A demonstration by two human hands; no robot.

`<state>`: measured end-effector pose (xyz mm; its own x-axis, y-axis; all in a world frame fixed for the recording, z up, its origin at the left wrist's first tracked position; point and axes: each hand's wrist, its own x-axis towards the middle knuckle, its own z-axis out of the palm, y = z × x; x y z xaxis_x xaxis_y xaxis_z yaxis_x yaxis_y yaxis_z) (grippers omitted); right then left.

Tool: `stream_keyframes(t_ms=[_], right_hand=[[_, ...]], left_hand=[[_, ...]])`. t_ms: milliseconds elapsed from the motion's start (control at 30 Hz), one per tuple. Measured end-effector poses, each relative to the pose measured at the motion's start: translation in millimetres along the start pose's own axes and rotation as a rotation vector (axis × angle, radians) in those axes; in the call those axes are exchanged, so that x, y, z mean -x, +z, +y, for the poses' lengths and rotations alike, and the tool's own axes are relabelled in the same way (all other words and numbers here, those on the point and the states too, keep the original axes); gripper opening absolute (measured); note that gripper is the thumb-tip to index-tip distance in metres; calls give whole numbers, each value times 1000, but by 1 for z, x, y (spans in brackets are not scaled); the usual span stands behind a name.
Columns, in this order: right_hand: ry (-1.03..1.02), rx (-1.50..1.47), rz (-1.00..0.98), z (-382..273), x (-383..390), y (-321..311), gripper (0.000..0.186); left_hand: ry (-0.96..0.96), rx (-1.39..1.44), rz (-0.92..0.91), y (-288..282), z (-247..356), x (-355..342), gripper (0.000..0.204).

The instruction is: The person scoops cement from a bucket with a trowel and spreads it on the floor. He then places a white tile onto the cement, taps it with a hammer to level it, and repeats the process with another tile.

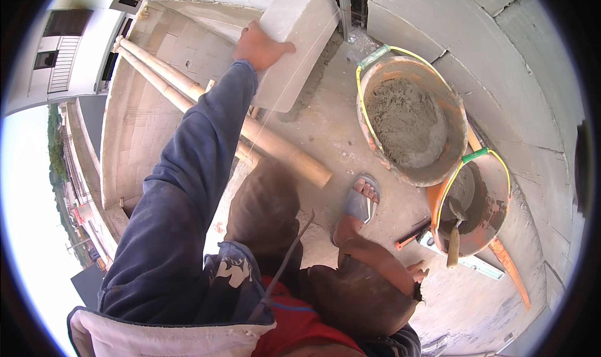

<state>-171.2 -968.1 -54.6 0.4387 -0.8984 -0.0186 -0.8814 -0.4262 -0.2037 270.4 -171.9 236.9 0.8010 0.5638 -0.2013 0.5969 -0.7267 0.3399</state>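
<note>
My left hand (pixel 263 47) grips the long side edge of a large pale grey building block (pixel 294 56), its thumb laid across the face and its fingers over the far edge. The block leans at an angle beside a vertical metal channel. A thin string (pixel 268 112) runs down across it. My right hand (pixel 417 272) shows only in part beyond my bent right knee. Its visible fingers look apart and nothing shows in them; the rest is hidden.
Right stand a large bucket of grey mortar (pixel 410 122) and a smaller orange bucket (pixel 501 197) with a trowel (pixel 455 232) in it. Near it lie a spirit level (pixel 482 266) and a red-and-black tool (pixel 410 236). Bamboo poles (pixel 285 147) cross left of my sandalled foot (pixel 363 200). A block wall (pixel 526 119) curves along the right.
</note>
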Motion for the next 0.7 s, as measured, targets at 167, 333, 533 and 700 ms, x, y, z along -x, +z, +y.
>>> stream_keyframes(t_ms=[167, 333, 533, 700], right_hand=[[-18, 60, -20, 9, 4, -1, 77], [-12, 104, -62, 1, 0, -7, 77], [27, 211, -135, -26, 0, -20, 76], [50, 288, -139, -32, -5, -24, 75]], left_hand=[[-6, -29, -34, 22, -1, -2, 120], [75, 4, 34, 39, 12, 8, 111], [98, -58, 59, 58, 0, 10, 118], [151, -23, 48, 54, 2, 14, 120]])
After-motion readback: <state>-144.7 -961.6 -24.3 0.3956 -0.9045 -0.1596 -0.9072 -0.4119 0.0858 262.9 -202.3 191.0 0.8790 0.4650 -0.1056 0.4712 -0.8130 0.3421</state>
